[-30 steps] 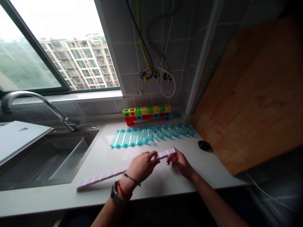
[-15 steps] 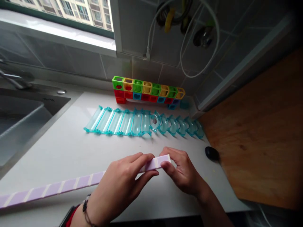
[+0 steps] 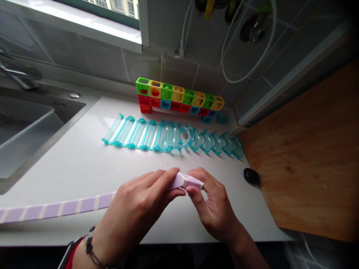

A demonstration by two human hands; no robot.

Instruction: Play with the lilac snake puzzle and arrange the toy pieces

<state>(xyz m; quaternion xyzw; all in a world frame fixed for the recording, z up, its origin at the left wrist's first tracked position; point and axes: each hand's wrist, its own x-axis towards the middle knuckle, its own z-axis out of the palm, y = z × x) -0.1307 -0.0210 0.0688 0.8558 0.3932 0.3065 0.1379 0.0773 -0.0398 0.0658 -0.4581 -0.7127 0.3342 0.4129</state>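
A long purple strip of joined blocks (image 3: pixel 56 208) stretches from the left edge across the white counter (image 3: pixel 84 164) to my hands. My left hand (image 3: pixel 134 213) pinches the strip just short of its right end. My right hand (image 3: pixel 209 203) grips the end block (image 3: pixel 193 183), which is tilted down at an angle to the rest of the strip. Both hands hover just above the counter near its front edge.
A row of clear teal curved pieces (image 3: pixel 168 136) lies beyond my hands. Behind it a row of coloured cubes (image 3: pixel 178 99) stands along the tiled wall. A small black object (image 3: pixel 251 175) sits by a wooden board (image 3: pixel 311 157) at right. The sink (image 3: pixel 25 127) is at left.
The camera has tipped down and closer to the counter. The strip's end block, straight in line before, is now bent downward in my right hand.
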